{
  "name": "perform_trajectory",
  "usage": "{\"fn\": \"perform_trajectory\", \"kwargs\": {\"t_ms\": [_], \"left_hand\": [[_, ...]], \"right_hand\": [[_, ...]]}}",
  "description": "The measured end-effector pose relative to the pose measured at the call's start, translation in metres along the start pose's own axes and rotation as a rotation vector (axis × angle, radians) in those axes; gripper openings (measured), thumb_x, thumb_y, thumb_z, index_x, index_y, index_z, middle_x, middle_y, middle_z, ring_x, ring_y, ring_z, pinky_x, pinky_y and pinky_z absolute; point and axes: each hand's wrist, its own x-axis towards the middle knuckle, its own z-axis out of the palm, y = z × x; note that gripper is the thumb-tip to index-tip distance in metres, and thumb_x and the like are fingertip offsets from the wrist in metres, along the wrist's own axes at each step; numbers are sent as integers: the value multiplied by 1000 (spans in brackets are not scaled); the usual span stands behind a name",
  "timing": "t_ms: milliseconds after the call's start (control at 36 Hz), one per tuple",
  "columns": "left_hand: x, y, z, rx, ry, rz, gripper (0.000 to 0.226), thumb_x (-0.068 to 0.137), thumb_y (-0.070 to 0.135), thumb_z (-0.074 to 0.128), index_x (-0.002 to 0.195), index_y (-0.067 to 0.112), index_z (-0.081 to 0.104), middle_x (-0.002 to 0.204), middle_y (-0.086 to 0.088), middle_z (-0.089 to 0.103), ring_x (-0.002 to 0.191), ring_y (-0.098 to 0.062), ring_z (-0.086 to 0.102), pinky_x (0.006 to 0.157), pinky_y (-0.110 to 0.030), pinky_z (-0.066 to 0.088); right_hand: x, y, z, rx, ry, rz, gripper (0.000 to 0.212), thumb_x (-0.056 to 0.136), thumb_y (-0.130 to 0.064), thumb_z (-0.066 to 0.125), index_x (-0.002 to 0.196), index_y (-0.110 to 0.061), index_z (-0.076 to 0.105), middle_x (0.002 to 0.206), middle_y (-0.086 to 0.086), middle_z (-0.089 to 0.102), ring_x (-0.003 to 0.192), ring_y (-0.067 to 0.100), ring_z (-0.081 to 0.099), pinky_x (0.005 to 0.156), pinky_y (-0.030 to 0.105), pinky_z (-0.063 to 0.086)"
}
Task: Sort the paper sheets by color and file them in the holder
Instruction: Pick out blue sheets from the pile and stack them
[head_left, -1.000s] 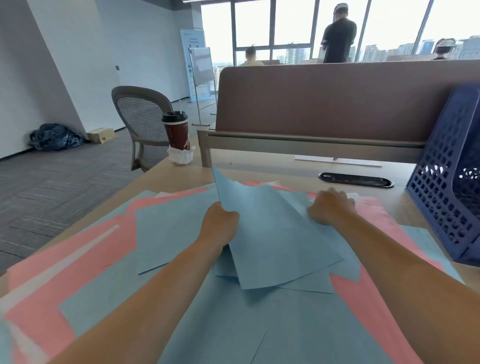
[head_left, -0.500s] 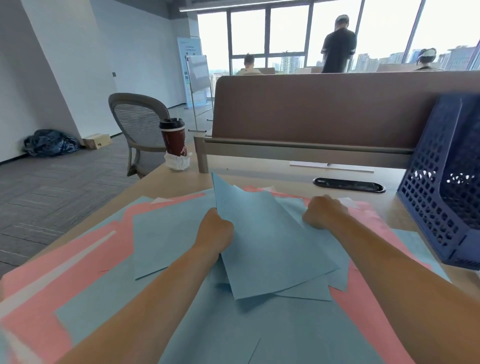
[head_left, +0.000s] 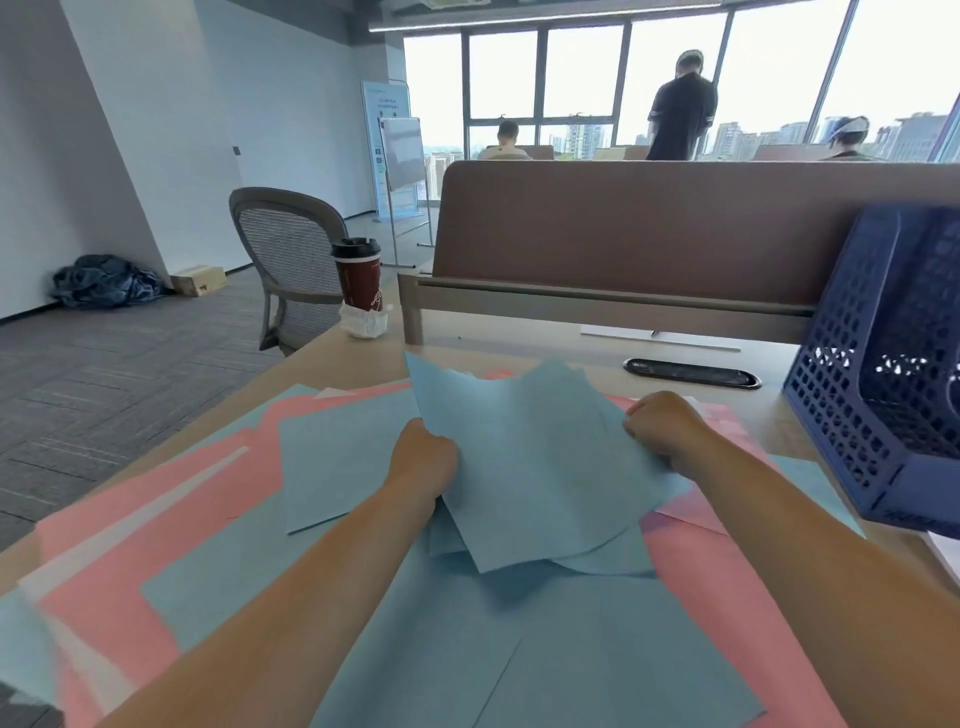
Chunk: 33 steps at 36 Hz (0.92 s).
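Observation:
Blue, pink and a few white paper sheets lie spread over the desk in front of me. A small stack of blue sheets (head_left: 540, 467) is lifted off the pile, its far corners raised. My left hand (head_left: 423, 457) grips the stack's left edge. My right hand (head_left: 662, 426) grips its right edge, fingers curled round the paper. More blue sheets (head_left: 519, 649) lie flat below, and pink sheets (head_left: 130, 525) show at the left and right. The dark blue perforated file holder (head_left: 872, 374) stands at the right edge of the desk.
A red coffee cup with a black lid (head_left: 359, 275) and a crumpled white tissue (head_left: 363, 321) stand at the desk's far left corner. A brown divider panel (head_left: 649, 223) runs along the back, with a black cable slot (head_left: 691, 373) before it. A grey mesh chair (head_left: 285, 249) stands left.
The right hand has taken hold of a further blue sheet and both hands have raised the blue stack a little; its far edge now shows two peaks instead of one.

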Motion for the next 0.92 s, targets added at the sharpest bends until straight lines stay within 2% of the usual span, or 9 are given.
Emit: {"fn": "perform_trajectory", "kwargs": {"t_ms": [111, 222, 333, 417, 500, 639, 722, 833, 917], "left_hand": [[-23, 0, -2, 18, -56, 32, 28, 77, 4, 54, 104, 8, 64, 104, -14, 69, 94, -34, 66, 90, -50, 55], [-52, 5, 1, 8, -115, 77, 19, 63, 16, 56, 80, 14, 63, 100, -15, 70, 98, -36, 66, 94, -51, 53], [-65, 3, -3, 115, -121, 126, 42, 62, 19, 56, 98, 2, 68, 105, -18, 70, 98, -35, 66, 91, -47, 53], [-73, 1, -10, 148, -100, 130, 23, 80, 4, 59, 100, -2, 69, 102, -18, 71, 88, -30, 66, 75, -33, 52], [-77, -4, -19, 136, -56, 138, 16, 82, 0, 58, 92, 1, 70, 98, -15, 72, 84, -26, 65, 66, -26, 48], [-88, -4, -34, 72, -57, 135, 22, 78, 13, 67, 99, 10, 71, 103, -5, 71, 96, -25, 67, 85, -30, 52], [-92, -4, -42, -33, -86, 141, 40, 61, 30, 68, 98, 16, 72, 102, -3, 74, 94, -24, 69, 94, -43, 54], [-95, -4, -55, -131, -132, 93, 31, 62, 25, 75, 91, 16, 73, 97, -7, 76, 91, -29, 72, 92, -47, 55], [-89, -7, -66, -127, -61, 111, 11, 77, 6, 74, 85, 13, 71, 97, -9, 74, 86, -26, 69, 80, -33, 55]], "right_hand": [[-31, -1, -6, 185, -54, 74, 9, 86, -12, 57, 81, -5, 58, 92, 20, 65, 78, 29, 63, 63, 30, 44], [-70, -6, -10, 67, -151, -9, 32, 87, -35, 72, 90, -4, 65, 89, 13, 68, 78, 27, 66, 68, 30, 49], [-89, -1, -10, -3, -187, 17, 31, 80, -17, 79, 99, 6, 69, 94, 16, 68, 77, 26, 64, 71, 32, 51], [-99, 6, -12, 99, -233, 14, 20, 84, -6, 72, 100, 6, 70, 98, 20, 71, 83, 31, 69, 79, 41, 58], [-111, 13, -18, 294, -262, 7, 14, 89, -3, 65, 102, 0, 70, 101, 20, 74, 93, 37, 72, 87, 51, 58], [-131, 23, -23, 577, -336, -10, 20, 98, -3, 55, 115, 0, 65, 106, 18, 74, 100, 36, 70, 79, 40, 58], [-142, 22, -23, 662, -377, -18, 21, 101, -5, 51, 118, -3, 64, 110, 17, 73, 94, 32, 71, 70, 34, 58], [-152, 15, -15, 686, -372, -32, 23, 101, -7, 51, 121, -3, 63, 111, 17, 73, 99, 34, 70, 70, 35, 58], [-156, 3, -4, 638, -366, -59, 22, 101, -5, 50, 116, -3, 65, 107, 16, 74, 97, 34, 71, 73, 36, 57]]}}
